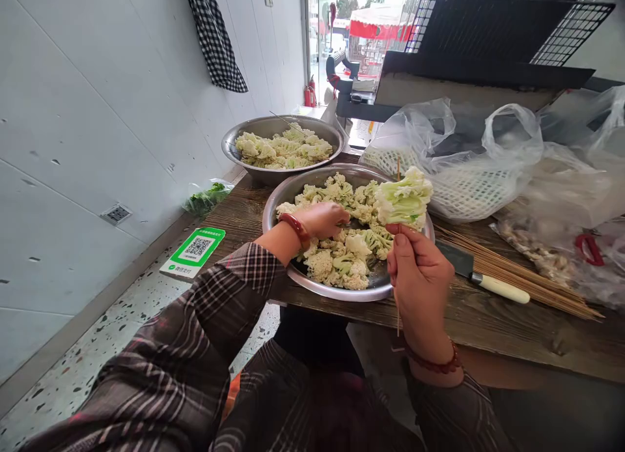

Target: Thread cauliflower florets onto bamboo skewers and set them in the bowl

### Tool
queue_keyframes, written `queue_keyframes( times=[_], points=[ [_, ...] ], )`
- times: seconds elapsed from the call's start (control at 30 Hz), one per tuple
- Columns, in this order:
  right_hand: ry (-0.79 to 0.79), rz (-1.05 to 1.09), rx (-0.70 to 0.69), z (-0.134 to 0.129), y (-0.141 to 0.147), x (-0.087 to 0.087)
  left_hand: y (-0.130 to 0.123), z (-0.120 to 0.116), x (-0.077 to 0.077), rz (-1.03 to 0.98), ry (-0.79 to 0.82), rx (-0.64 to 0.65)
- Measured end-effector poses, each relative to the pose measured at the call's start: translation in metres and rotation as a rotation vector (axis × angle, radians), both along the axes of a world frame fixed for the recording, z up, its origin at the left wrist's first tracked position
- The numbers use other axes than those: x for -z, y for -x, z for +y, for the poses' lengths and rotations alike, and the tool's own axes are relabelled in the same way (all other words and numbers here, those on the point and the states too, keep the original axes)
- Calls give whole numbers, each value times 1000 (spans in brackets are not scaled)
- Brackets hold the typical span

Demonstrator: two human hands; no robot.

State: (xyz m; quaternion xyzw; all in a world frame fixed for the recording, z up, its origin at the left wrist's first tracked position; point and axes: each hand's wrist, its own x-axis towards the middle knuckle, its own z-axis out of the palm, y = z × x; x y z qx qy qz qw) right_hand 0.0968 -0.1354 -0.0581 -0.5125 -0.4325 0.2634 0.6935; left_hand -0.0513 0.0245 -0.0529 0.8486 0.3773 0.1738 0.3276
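My right hand (pixel 422 269) is closed round a thin bamboo skewer (pixel 398 312), held upright over the near bowl's right side. Cauliflower pieces (pixel 403 199) are threaded on its upper part, with the tip sticking out above. My left hand (pixel 325 221) reaches into the wide metal bowl (pixel 336 294), fingers curled down among loose cauliflower florets (pixel 349 260). Its fingertips are partly hidden, so whatever they grip does not show. Behind stands a second metal bowl (pixel 229 146), holding more cauliflower (pixel 283 149) with thin skewers among it.
On the wooden table's right lie a knife (pixel 502 288) and a bundle of bamboo skewers (pixel 532 276). Plastic bags (pixel 473 185) fill the back right. A green QR-code card (pixel 195 251) lies at the left edge, near bagged leafy greens (pixel 208 198). The wall (pixel 97 113) runs along the left.
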Motion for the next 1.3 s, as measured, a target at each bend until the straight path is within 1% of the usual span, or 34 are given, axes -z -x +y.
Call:
queue_keyframes(
  times=[0.07, 0.13, 0.23, 0.33, 0.4, 0.47, 0.5, 0.53, 0.6, 0.67, 0.7, 0.77, 0.87, 1.0, 1.17, 1.3],
  points=[
    [7, -8, -1, -1, 0, 0, -1, -3, 3, 16, 40, 19],
    [11, -15, -8, -1, 0, 0, -3, -6, 5, 24, 76, 11],
    [6, -23, -15, -1, -1, 0, -6, -8, 6, 56, 64, -23],
    [-3, -21, -27, -1, -2, 1, -4, -4, 2, 33, -5, -50],
    [-14, -13, -35, 0, -2, 1, 1, -1, -7, -34, -26, -74],
    [-5, -10, -47, 0, -2, 2, 5, -1, -20, -188, 30, -107],
    [5, -9, -55, 0, -2, 2, 8, -2, -26, -302, 96, -121],
    [16, -6, -64, 0, -2, 2, 10, -5, -32, -435, 184, -127],
    [33, 4, -81, 0, -2, 2, 13, -10, -42, -689, 398, -97],
    [43, 11, -94, 0, -2, 3, 16, -15, -47, -854, 568, -58],
    [51, 7, -102, 1, -2, 4, 16, -16, -48, -912, 621, -45],
    [71, -5, -118, 2, -2, 4, 17, -16, -49, -1004, 670, -42],
    [105, -29, -158, 4, -3, 5, 18, -16, -49, -1098, 669, -70],
    [154, -82, -224, 6, -5, 7, 18, -19, -49, -1103, 635, -61],
    [170, -174, -235, 9, -5, 6, 19, -20, -49, -1136, 579, -37],
    [177, -180, -229, 9, -4, 6, 20, -20, -50, -1164, 564, 5]
  ],
)
